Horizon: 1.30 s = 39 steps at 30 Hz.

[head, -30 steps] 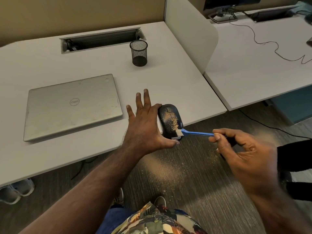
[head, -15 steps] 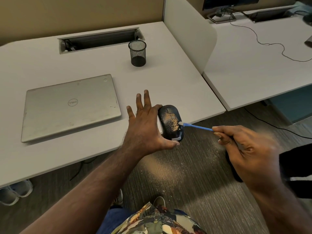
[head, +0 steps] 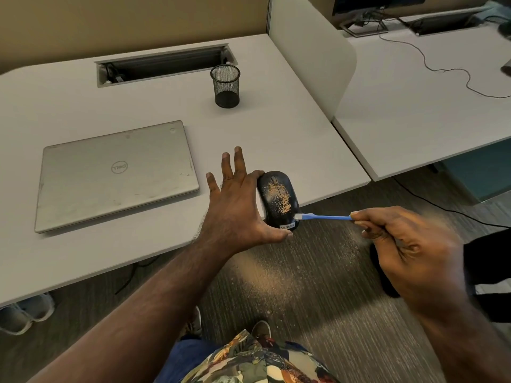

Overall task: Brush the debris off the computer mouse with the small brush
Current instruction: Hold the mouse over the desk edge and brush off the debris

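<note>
A black computer mouse [head: 276, 199] sits at the front edge of the white desk [head: 154, 114], its back speckled with tan debris [head: 278, 197]. My left hand [head: 237, 208] grips the mouse between index finger and thumb, the other fingers spread flat over the desk. My right hand [head: 409, 244] pinches the handle of a small blue brush [head: 323, 217]. The brush's white bristles touch the mouse's lower right side, just off the desk edge.
A closed silver laptop [head: 116, 172] lies to the left. A black mesh pen cup [head: 225, 85] stands behind, near a cable slot [head: 166, 64]. A white divider [head: 312, 56] separates a neighbouring desk [head: 414, 100]. Tan dust is scattered on the carpet [head: 298, 277] below.
The brush tip swept from the mouse's near end up to its middle, then back down along the right side. My left hand has stayed on the mouse.
</note>
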Available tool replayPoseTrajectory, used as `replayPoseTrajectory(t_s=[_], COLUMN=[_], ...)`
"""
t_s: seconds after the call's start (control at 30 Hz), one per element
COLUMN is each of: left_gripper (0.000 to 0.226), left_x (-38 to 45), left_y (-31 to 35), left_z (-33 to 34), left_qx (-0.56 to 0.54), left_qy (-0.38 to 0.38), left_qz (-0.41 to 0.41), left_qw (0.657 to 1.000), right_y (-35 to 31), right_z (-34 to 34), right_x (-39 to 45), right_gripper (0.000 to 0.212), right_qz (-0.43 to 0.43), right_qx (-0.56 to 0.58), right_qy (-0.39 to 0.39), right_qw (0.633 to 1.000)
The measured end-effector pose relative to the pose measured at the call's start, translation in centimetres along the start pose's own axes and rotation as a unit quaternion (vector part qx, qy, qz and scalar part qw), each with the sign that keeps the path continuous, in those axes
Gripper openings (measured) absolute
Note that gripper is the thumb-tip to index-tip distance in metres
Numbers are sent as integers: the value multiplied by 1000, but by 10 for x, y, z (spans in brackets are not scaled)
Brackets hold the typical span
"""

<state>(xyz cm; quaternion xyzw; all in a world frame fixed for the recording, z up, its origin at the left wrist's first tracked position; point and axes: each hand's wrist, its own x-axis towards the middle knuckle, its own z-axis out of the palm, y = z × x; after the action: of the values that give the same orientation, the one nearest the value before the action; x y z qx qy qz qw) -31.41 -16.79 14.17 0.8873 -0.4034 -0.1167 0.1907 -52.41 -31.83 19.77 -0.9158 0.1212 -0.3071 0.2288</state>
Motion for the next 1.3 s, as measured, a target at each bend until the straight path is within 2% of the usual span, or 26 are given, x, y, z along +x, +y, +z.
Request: replayPoseTrajectory(t_s=[0.13,0.3,0.47,0.63,0.93,1.3], left_gripper=[128,128,127,127,127,127], left_x=[-1,-2,-4,-6,-12,-21], left_y=[1,0,1,-1,3,6], left_z=[0,-1,-1,-1,0,3], left_qx=[-3,-2,-12,-24,-12,14], left_qy=[-6,-6,-3,1,-10,-25], left_qz=[1,-1,3,4,23,41], left_qw=[1000,1000,1000,1000,1000,999], right_y=[-1,0,-4,-4,-6,-10], right_z=[1,0,3,1,5,23], right_x=[-1,0,-1,-2,18,45], right_gripper=[21,23,15,15,14,23], right_qz=[0,0,3,0,65,9], right_qx=[5,-28,-26,-39,-4,-7], right_qy=[10,-16,19,-11,75,4], right_qw=[1000,999,999,999,995,1000])
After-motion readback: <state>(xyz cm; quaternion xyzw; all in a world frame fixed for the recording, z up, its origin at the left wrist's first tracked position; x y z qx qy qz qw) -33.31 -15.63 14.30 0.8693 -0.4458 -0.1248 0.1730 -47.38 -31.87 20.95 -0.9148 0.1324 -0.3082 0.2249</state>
